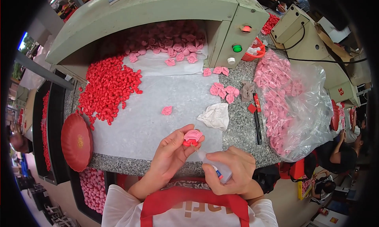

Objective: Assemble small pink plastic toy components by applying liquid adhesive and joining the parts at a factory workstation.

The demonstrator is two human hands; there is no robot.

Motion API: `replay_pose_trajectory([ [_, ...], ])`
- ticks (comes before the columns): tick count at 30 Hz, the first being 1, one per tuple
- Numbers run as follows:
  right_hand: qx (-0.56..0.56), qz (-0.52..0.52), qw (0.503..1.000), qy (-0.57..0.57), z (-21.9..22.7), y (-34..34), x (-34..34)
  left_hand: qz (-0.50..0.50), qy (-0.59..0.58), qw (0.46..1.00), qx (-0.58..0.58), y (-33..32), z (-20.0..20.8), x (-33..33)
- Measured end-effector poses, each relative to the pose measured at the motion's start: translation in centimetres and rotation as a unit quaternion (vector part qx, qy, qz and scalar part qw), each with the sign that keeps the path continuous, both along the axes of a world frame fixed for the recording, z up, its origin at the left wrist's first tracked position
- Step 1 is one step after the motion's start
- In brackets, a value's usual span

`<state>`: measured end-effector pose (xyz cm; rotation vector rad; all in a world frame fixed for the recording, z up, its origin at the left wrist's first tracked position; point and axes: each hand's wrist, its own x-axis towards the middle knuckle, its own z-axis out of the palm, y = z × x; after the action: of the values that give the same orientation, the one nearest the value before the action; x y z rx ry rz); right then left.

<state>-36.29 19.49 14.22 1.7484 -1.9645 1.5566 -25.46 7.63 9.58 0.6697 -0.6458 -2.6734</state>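
**Speckled grey granite tabletop (244, 138), crowded**

Pale green metal housing w/ arched opening (221, 41) stands at back; pile of pink moulded pcs (169, 41) inside. Flat white paper sheet (152, 128) runs out from under it. Clear plastic bag of pink pcs (274, 104) lies far R. Heap of glossy red pcs (106, 85) sits on sheet's L side; red scalloped dish (73, 152) at tabletop's L edge. R hand (237, 164), grip wrapped round translucent squeeze bottle (222, 168), nozzle aimed at L hand's pc; can't tell if touching. L hand (171, 150), fingertip grip grasping pink-and-red pc (192, 137), up in front of sheet's near edge. Crumpled white cloth (215, 115) just beyond. Smallest: single pink pc (167, 110), mid-sheet.
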Motion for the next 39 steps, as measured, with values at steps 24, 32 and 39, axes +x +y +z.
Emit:
replay_pose_trajectory([
  [24, -0.034, -0.048, 0.998, -0.015, -0.4, 0.4, -0.7, -0.006, 0.018, 1.0, 0.015, 0.1, 0.0, 0.0],
  [32, -0.033, -0.046, 0.998, -0.021, -0.5, 0.4, -0.8, -0.01, 0.022, 0.999, 0.035, 0.0, -0.2, 0.0],
  [39, 0.004, -0.019, 1.0, -0.019, -0.2, 1.0, -0.2, 0.007, 0.014, 0.999, 0.037, -0.1, -0.1, 0.0],
])
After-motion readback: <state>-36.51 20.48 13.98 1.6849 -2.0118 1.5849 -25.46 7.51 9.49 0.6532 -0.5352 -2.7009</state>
